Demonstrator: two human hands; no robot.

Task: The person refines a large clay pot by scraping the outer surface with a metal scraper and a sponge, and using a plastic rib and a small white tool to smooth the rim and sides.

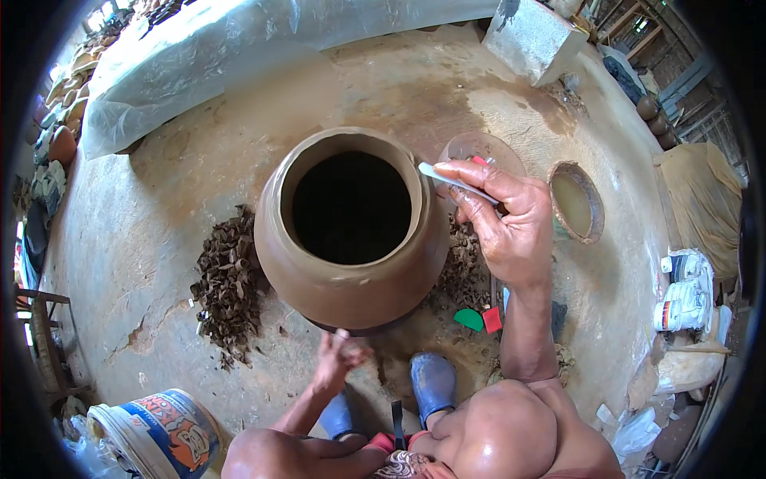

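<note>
A large round clay pot (351,287) with a wide dark mouth stands on the floor before me. Its brown surface looks damp, and the rim is slightly uneven. Between the thumb and fingers of my right hand (511,219) is a thin, pale flat strip (447,177), its tip at the right side of the pot's rim; whether it touches the clay I cannot tell. Low in front of the pot's base, my left hand (341,359) holds nothing that I can see. Its fingers are loosely apart and a little blurred.
Dark clay shavings (227,287) lie left of the pot, with more (467,267) to its right. Green (469,319) and red (492,320) pieces lie nearby. A basin (600,203) of murky water sits farther right. A bucket (155,435) stands front left; plastic sheeting (199,60) spans the back.
</note>
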